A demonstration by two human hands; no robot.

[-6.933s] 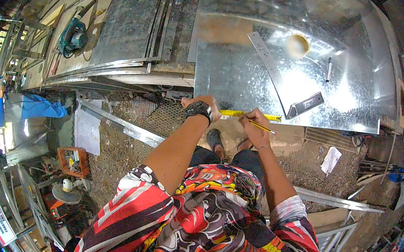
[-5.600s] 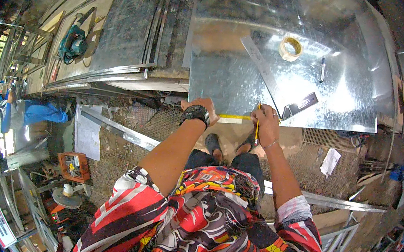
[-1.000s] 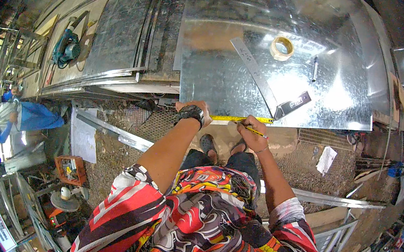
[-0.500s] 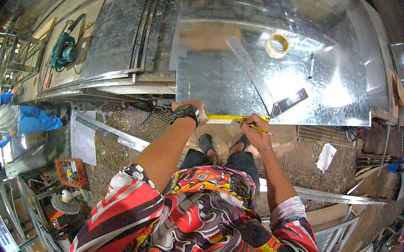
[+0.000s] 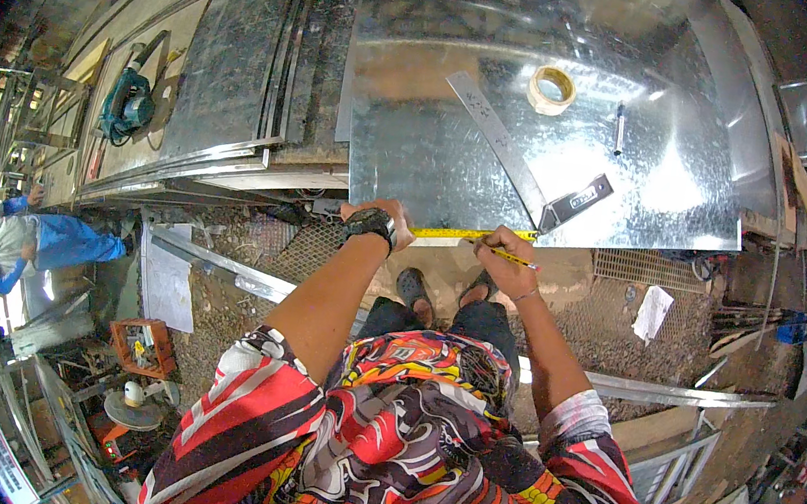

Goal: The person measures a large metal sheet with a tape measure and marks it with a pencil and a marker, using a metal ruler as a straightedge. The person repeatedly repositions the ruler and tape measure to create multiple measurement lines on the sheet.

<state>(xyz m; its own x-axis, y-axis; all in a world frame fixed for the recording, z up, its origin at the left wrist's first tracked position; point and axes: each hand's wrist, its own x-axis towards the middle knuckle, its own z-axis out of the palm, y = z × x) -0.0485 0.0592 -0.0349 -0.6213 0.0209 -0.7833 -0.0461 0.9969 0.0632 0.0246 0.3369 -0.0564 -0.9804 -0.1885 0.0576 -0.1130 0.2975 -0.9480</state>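
A shiny metal sheet (image 5: pixel 407 142) lies on the workbench before me. Along its near edge runs a yellow tape measure blade (image 5: pixel 446 231). My left hand (image 5: pixel 383 217), a dark watch at its wrist, is closed on the tape measure by the sheet's near left corner; the fingers partly hide it. My right hand (image 5: pixel 506 253) pinches a yellow pencil (image 5: pixel 525 261), with its fingers at the tape's other visible end. Just beyond that hand, a square with a dark handle (image 5: pixel 575 205) and a metal blade (image 5: pixel 498 135) rests on the sheet.
On the sheet are a roll of adhesive tape (image 5: pixel 535 92) and a marker (image 5: pixel 620 133). A teal power tool (image 5: pixel 127 105) sits on the bench to the left. Metal strips (image 5: pixel 264 283) cross the ground behind me. Another person (image 5: pixel 62 242) is at far left.
Both my hands keep their places at the sheet's edge. The view has shifted very slightly. At far left, the other person's arms have moved a little.
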